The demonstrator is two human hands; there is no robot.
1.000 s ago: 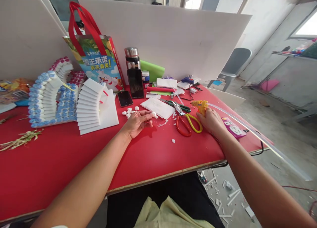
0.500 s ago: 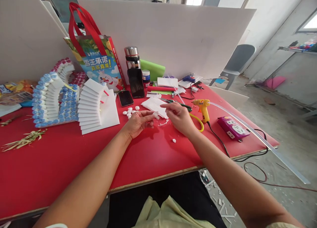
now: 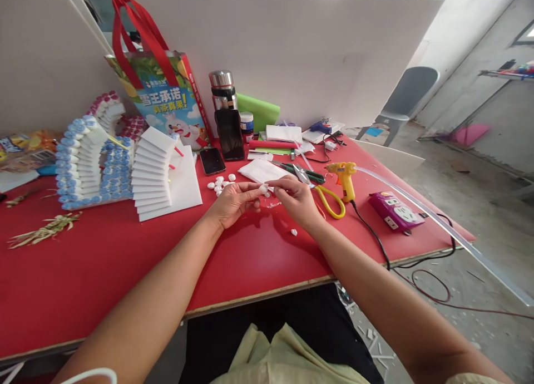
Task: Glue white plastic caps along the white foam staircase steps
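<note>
My left hand [image 3: 233, 207] pinches a small white piece [image 3: 263, 189], soft-looking like folded paper, between thumb and fingertips. My right hand [image 3: 297, 201] is closed at the other side of that piece, its thumb and forefinger gripping a pointed white end. Both hands are held just above the red table [image 3: 258, 261]. Small rounded white pieces [image 3: 218, 186] lie in a heap by my left hand. Behind the fingers rests a stack of thin white sheets [image 3: 258, 171]. Beside my right hand lie scissors with yellow handles [image 3: 336, 207]. One crumpled white bit [image 3: 294, 232] sits nearer the table's front edge.
To the right are a yellow glue gun [image 3: 344, 178] and a purple power strip [image 3: 394, 211]. At the left stand blue-and-white folded units [image 3: 83, 167] and fanned white panels [image 3: 152, 175]. Behind are a phone [image 3: 212, 161], a steel flask [image 3: 222, 83] and a carrier bag [image 3: 167, 100].
My right hand has moved left and now meets the white piece in my left hand. This uncovers the scissors. The camera view has tilted slightly down.
</note>
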